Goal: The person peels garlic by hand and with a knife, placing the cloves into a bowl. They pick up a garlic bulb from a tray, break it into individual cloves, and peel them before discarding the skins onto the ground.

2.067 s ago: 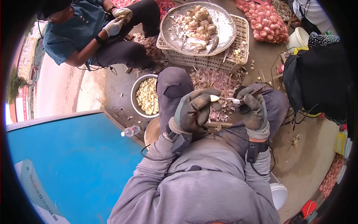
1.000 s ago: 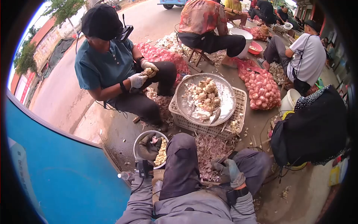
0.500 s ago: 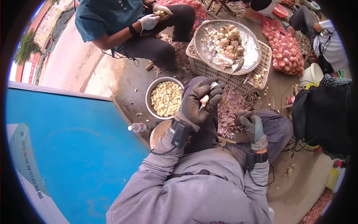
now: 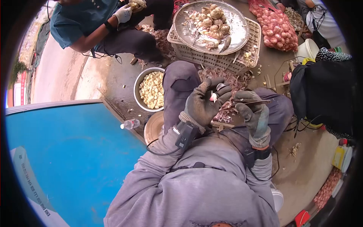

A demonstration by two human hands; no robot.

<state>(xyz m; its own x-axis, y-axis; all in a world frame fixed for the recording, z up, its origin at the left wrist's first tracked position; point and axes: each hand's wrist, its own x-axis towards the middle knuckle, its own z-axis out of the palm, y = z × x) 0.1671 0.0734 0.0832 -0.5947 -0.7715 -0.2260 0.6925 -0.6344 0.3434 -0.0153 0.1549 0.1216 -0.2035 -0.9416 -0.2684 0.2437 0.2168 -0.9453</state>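
My left hand [image 4: 202, 104], in a dark worn glove, curls palm-up around a garlic clove [image 4: 213, 98] that shows reddish and white between the fingers. A small pale, shiny piece [image 4: 220, 86] sits at one of its fingers; I cannot make out what it is. Close by on the right, my right hand [image 4: 257, 119], also gloved, grips a small knife [image 4: 261, 102] with a thin dark blade pointing sideways. The two hands are apart, above my lap. Left of my knee, a metal bowl [image 4: 137, 90] holds many peeled garlic cloves [image 4: 152, 90].
A round metal tray [image 4: 183, 28] with garlic bulbs [image 4: 214, 24] rests on a plastic crate [image 4: 204, 58]. Garlic skins [image 4: 227, 77] litter the ground. A co-worker [image 4: 85, 22] sits at upper left. Nearby are a red net sack [image 4: 276, 32], a blue panel [image 4: 83, 147] and a bottle [image 4: 131, 124].
The view has shifted, moving the surroundings left and up. My left hand has come closer to my right hand with the clove; my right hand has risen with the knife.
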